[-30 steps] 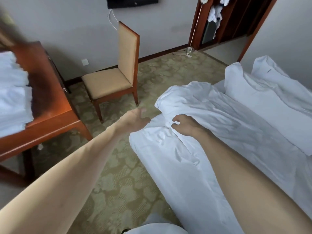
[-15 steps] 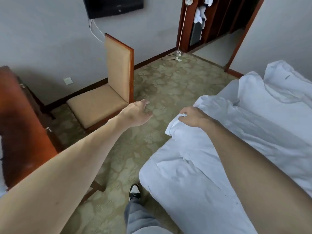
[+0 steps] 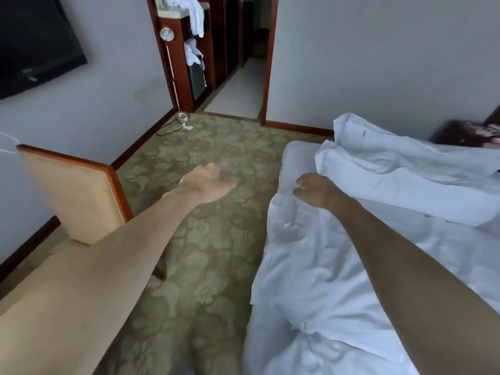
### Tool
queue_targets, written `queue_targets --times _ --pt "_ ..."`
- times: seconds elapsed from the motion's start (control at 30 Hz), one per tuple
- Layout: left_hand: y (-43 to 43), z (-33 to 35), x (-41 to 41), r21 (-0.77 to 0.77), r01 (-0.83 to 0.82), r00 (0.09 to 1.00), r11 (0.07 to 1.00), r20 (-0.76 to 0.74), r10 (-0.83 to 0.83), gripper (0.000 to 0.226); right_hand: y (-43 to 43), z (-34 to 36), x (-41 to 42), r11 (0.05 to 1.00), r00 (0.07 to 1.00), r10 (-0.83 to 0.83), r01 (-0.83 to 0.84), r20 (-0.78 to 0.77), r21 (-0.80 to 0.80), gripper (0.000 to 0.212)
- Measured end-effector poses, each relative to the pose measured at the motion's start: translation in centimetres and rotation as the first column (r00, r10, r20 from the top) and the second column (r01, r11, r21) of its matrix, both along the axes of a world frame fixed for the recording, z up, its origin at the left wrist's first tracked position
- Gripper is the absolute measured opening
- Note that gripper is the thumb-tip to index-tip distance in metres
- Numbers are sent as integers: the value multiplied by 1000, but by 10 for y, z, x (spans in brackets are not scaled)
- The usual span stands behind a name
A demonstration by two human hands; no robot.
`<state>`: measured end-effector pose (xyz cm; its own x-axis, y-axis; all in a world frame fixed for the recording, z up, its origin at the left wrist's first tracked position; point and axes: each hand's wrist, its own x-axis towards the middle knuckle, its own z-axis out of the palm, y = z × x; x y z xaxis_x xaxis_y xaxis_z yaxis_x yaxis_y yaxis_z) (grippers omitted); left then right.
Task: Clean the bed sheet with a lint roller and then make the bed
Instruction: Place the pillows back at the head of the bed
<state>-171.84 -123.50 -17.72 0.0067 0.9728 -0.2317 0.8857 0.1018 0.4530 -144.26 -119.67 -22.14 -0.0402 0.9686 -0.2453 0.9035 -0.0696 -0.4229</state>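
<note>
**No roller in sight, covers a rumpled mess: early days, I'd say**

Hotel-type room: grey walls, green patterned carpet (image 3: pixel 205 266), a TV (image 3: pixel 35 44) on the wall at far left, a padded wooden chair (image 3: pixel 73 196) just below it, and an open wardrobe (image 3: pixel 189 50) with white towels stuffed in at the back.

The thing we care about is along the right side. A white duvet (image 3: pixel 311 266) lies bunched and creased over most of the mattress. Only a small flat patch of bed sheet (image 3: pixel 293 161) shows at the far corner, and a heap of white bedding (image 3: pixel 392 171) sits beyond that.

The right hand (image 3: pixel 318 192) is on the duvet's near fold. Its fingers (image 3: pixel 301 182) are bent down into the cloth, so it looks like it has a bunch of duvet gripped. The left hand (image 3: pixel 209 184) hangs out over the carpet, well clear of the mattress, with the palm turned up and the fingers loose. It's holding nothing.

My read on progress:

- **Lint rolling:** there's no lint roller anywhere in view, and neither hand has one. I can't tell whether the sheet has been rolled, and most of it is buried anyway.
- **Making up:** this isn't done, and nothing is smoothed, squared or tucked.

So from here the duvet needs pulling back or spreading flat, depending on which half is in hand. After that it's straightening, and the heap needs sorting out. I'd call it well short of halfway.
</note>
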Motion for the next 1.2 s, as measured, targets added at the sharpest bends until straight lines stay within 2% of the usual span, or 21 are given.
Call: queue_targets --times 0.2,0.33,0.4,0.6,0.7,0.8,0.93,1.0,1.1,1.2 --pt "117 -12 -22 92 246 968 965 -64 -241 65 59 -4 -2 966 966 -258 258 30 22 40" --pt "188 -20 -49 37 346 937 937 23 -347 67 88 3 -19 916 914 -400 400 63 7 42" --pt "220 -19 -59 7 400 916 917 17 -400 68 98 9 -25 882 878 -471 471 83 17 41" --pt "318 0 -65 47 549 829 834 92 -551 66 142 35 -43 777 771 -627 629 113 27 39" --pt "368 1 -59 63 607 785 792 108 -610 61 171 42 -46 741 732 -668 671 133 31 38" --pt "427 -5 -44 96 656 742 748 101 -663 46 210 39 -38 707 694 -703 706 158 45 39" --pt "516 -9 -18 118 711 686 693 104 -721 64 281 31 -17 664 651 -745 745 150 65 35" --pt "564 -12 -8 125 733 660 668 104 -744 64 325 21 -1 648 637 -760 759 125 71 25" --pt "636 -7 0 107 766 630 634 66 -774 64 392 10 20 606 602 -795 794 66 47 37" --pt "709 -2 13 124 787 610 605 -4 -792 64 453 11 22 580 578 -813 814 68 13 27"
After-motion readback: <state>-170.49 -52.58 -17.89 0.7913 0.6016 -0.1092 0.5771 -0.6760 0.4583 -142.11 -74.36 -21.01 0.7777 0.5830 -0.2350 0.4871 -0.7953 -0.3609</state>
